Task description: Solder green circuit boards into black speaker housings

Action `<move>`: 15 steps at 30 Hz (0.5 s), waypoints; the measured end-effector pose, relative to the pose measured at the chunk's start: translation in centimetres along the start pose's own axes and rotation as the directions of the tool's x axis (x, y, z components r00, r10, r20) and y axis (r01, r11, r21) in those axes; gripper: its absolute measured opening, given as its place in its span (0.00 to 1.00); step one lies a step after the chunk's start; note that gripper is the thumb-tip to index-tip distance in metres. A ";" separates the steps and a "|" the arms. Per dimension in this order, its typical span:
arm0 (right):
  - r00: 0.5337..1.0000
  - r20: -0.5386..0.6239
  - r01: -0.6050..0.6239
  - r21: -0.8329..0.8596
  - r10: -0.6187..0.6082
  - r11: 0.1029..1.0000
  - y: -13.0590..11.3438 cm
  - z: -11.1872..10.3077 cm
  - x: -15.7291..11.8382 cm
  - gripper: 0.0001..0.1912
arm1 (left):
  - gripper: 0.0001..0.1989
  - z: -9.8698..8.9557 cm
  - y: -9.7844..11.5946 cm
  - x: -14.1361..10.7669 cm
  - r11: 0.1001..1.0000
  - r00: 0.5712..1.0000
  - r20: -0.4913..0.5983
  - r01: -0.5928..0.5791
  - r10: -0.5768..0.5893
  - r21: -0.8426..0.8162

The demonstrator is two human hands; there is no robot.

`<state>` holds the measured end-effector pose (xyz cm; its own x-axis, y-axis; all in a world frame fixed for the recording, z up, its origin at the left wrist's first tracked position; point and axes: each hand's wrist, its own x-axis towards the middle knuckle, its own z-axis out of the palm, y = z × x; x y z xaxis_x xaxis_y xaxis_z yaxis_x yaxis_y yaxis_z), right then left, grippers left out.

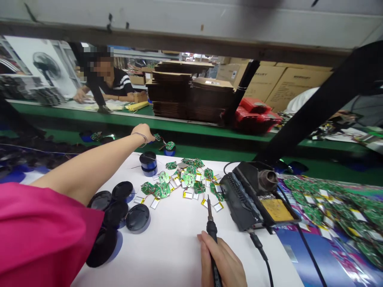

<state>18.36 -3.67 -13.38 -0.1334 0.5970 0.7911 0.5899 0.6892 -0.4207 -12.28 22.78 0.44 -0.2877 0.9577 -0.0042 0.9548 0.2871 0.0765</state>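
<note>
My left hand (pixel 144 132) reaches far out over the back edge of the white table, its fingers curled closed at a small green circuit board (pixel 157 137); the fingertips are mostly hidden. Wires run from that board toward another circuit board on a blue round casing (pixel 169 152). My right hand (pixel 223 259) grips a soldering iron (pixel 212 229), tip pointing up and away, just short of a pile of circuit boards (pixel 189 178) with small silver battery packs (pixel 188 195). Left of the pile are two stacked round casings (pixel 149 163) and several black round casings (pixel 138 218).
A soldering station (pixel 242 199) with an iron holder and yellow sponge (pixel 277 209) stands right of the pile. More circuit boards (pixel 338 215) lie at far right. A green ledge (pixel 203 133), dark posts and an overhead shelf (pixel 191 24) frame the back. Beyond, a person sits by stacked cardboard.
</note>
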 end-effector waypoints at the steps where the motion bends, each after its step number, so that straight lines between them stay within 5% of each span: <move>1: 1.000 0.005 0.007 0.005 -0.007 1.000 0.1 0.1 0.0 0.18 | 0.17 0.1 -0.3 0.4 1.000 1.000 0.001 0.027 -0.027 0.000; 5: 1.000 0.024 0.001 -0.005 -0.001 1.000 0.2 0.1 -0.1 0.17 | 0.18 -0.3 -1.3 0.9 0.997 0.997 -0.014 0.073 -0.073 -0.014; 9: 0.999 0.003 -0.039 -0.042 0.039 0.998 -0.2 -0.1 0.0 0.14 | 0.17 -1.9 -1.3 -1.1 0.998 0.997 -0.075 -0.002 -0.003 -0.061; 12: 0.998 0.037 -0.056 -0.051 0.058 0.997 -0.7 -0.2 0.2 0.13 | 0.18 -3.3 -1.0 -5.3 0.987 0.987 -0.124 -0.120 0.107 -0.104; 15: 0.997 0.047 -0.052 -0.066 0.055 0.996 -0.9 -0.3 0.3 0.12 | 0.17 -3.9 -1.2 -11.5 0.942 0.954 -0.034 -0.301 0.299 -0.148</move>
<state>18.03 -4.20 -12.59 -0.1382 0.6527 0.7449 0.6475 0.6287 -0.4307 -10.43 11.31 4.26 0.0085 0.9986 0.0526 0.9751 -0.0200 0.2210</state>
